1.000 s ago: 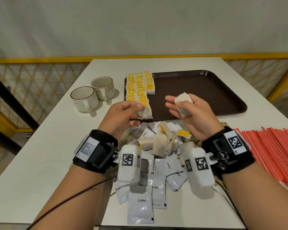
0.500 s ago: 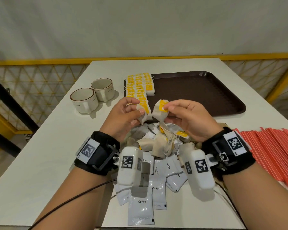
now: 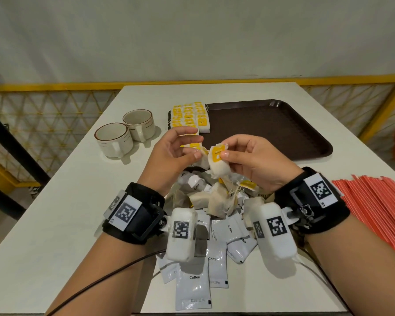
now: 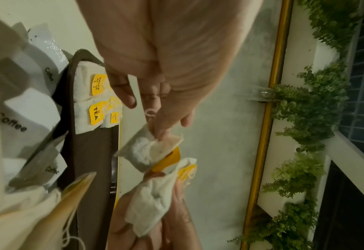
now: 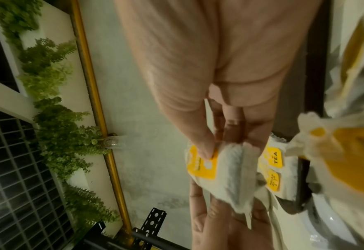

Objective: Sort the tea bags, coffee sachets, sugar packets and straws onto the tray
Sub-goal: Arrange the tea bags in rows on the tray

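Head view: both my hands are raised above the mixed pile (image 3: pixel 217 197) at the table's near middle, palms turned toward each other. My right hand (image 3: pixel 258 163) pinches a white tea bag (image 3: pixel 218 164) with a yellow tag between thumb and forefinger; the bag hangs below the pinch. My left hand (image 3: pixel 171 156) has its fingers curved, thumb tip near the bag; from here I cannot tell whether it holds anything. Behind them, the brown tray (image 3: pixel 283 133) carries rows of yellow-tagged tea bags (image 3: pixel 189 117) along its left edge, partly hidden by my left fingers. Coffee sachets (image 3: pixel 193 286) lie near the table's front edge, several covered by the wrist cameras. Red straws (image 3: pixel 374 208) lie at right, cut off by the frame; two cups (image 3: pixel 126 135) stand left of the tray. Left wrist view: my left fingertips (image 4: pixel 161 133) pinch the corner of a second tea bag (image 4: pixel 146 152), touching the one in my right hand below it; sachets at left are blurred. Right wrist view: thumb and fingers of my right hand (image 5: pixel 219 135) press the bag's top edge; my left hand enters from below, and a blurred yellow-tagged bag fills the right edge
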Demonstrator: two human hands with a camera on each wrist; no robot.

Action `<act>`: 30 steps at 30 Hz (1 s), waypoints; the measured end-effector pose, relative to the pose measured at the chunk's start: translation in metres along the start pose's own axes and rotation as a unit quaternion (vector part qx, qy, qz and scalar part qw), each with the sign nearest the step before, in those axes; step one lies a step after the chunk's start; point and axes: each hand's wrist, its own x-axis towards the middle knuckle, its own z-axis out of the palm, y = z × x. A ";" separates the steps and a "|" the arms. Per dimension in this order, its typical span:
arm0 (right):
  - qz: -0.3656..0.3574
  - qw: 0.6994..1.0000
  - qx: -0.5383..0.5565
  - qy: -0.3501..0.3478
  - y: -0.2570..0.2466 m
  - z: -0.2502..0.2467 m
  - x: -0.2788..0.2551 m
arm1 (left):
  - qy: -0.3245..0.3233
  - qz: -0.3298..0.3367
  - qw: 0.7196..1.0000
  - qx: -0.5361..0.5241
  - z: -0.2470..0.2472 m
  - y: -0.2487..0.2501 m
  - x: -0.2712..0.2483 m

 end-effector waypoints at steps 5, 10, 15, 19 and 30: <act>0.026 0.999 -0.022 -0.032 0.002 0.000 -0.001 | -0.010 0.012 1.000 -0.026 0.003 0.000 -0.001; 0.003 1.000 -0.025 -0.004 0.003 0.003 0.000 | -0.001 0.007 1.000 -0.009 0.005 0.001 -0.001; -0.005 0.998 -0.057 0.019 0.000 0.004 0.001 | -0.010 -0.037 0.999 0.004 0.005 0.000 0.000; -0.012 0.997 -0.068 0.017 -0.003 0.007 0.004 | -0.038 -0.049 0.998 -0.005 0.001 -0.002 -0.002; -0.068 0.997 -0.037 -0.004 -0.013 -0.002 -0.005 | 0.002 -0.059 0.997 -0.043 -0.001 0.001 0.000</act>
